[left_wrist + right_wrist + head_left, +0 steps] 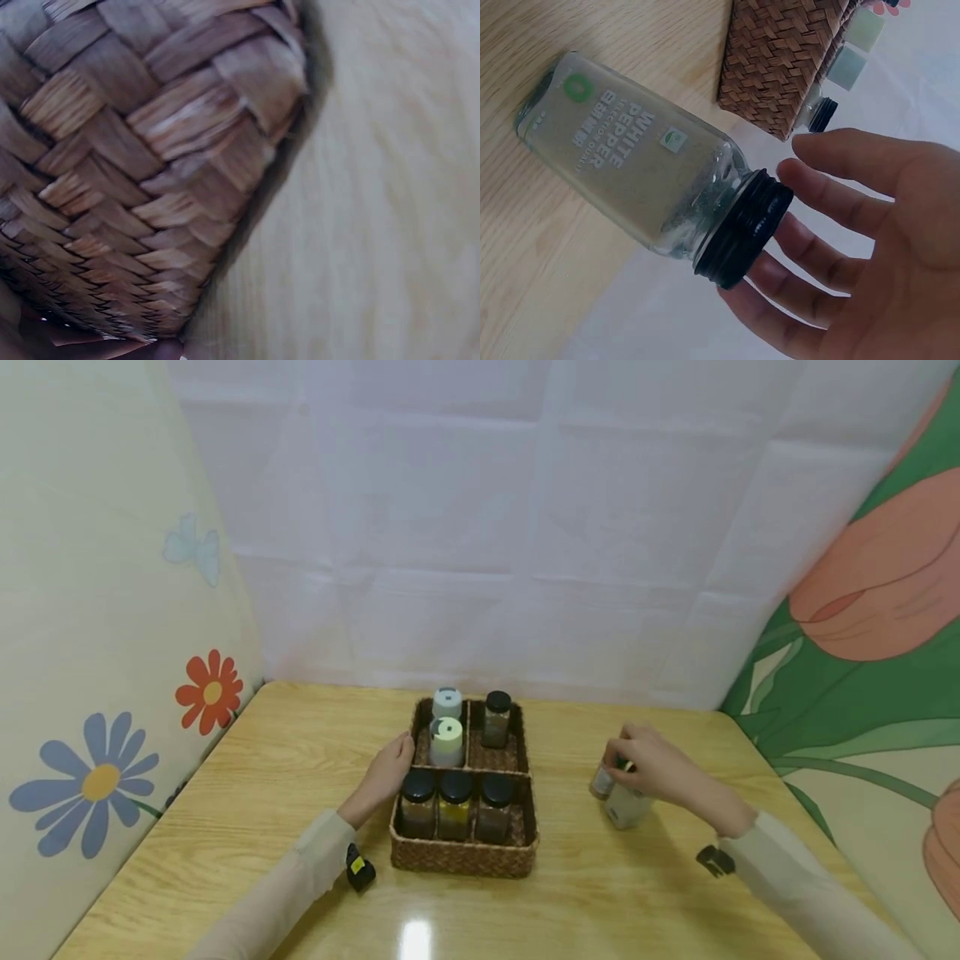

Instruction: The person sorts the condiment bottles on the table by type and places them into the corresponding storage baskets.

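Observation:
My left hand point(385, 774) rests against the left side of a brown woven basket point(462, 856). In the left wrist view its fingers point(112, 350) lie along the weave point(142, 157). Over on the right, my right hand point(660, 768) hangs above a glass jar labelled white pepper point(619, 142). Its fingers are spread and loosely bent, with several fingertips right at the black cap point(744, 229); the thumb stands apart from the cap. Another small jar point(601, 782) stands just left of the white pepper, under the fingertips.
Three black-capped jars point(455, 814) fill much of the basket's front compartment. A blue-white lidded container point(447, 702) and a pale green-lidded one point(446, 743) stand back left, a black-capped jar point(497, 718) back right. A white cloth point(480, 527) hangs behind the wooden table point(315, 727).

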Demonstrator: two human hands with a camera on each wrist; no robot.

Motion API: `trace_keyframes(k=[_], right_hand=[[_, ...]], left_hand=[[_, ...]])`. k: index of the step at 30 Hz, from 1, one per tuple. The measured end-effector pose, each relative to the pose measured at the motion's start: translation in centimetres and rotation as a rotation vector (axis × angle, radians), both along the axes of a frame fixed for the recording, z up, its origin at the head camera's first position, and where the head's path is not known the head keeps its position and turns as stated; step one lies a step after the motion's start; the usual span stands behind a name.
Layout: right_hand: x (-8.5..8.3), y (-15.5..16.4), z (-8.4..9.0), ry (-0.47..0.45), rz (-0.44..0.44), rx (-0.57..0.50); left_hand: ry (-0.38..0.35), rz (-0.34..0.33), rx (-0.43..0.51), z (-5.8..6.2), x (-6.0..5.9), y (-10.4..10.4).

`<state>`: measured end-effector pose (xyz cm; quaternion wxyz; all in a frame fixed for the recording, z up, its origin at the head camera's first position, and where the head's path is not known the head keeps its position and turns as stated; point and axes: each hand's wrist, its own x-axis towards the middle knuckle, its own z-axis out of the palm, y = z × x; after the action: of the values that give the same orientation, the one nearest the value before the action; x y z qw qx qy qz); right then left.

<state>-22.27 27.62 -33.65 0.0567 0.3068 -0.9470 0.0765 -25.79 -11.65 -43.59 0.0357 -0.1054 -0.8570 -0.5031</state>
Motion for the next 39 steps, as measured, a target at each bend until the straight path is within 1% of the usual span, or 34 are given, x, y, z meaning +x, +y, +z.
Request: trace_keyframes(k=[4,8,11,16,21,26,32,39], right_hand=[[0.39,0.26,0.2,-0.095,0.007,-0.01],[0.67,0.51,0.29,-0.124,-0.002,0.004],[0.78,0.65,0.36,-0.139,-0.024,0.031],[0.79,0.79,0.53,-0.14,-0.031,0.072],[0.75,0.84,0.69,-0.125,-0.04,0.11],[0.84,0.93,0.7,-0.142,-0.046,0.135],[0.94,0.89,0.78,-0.155,-0.053,0.137],[0.96,0.75,0.82,-0.155,-0.067,0.144]], left_hand=[[0.02,-0.005,0.004,-0.07,0.1,-0.04],[0.031,0.001,0.0,-0.18,0.05,-0.07],[0.024,0.002,0.003,-0.16,0.04,-0.05],[0.006,-0.002,0.006,0.03,0.03,-0.02],[0.02,0.001,0.0,-0.01,-0.1,0.01],[0.021,-0.004,-0.006,-0.13,-0.22,0.01],[0.024,0.003,-0.01,-0.1,-0.26,-0.06],[0.001,-0.007,-0.003,-0.11,-0.15,-0.13]])
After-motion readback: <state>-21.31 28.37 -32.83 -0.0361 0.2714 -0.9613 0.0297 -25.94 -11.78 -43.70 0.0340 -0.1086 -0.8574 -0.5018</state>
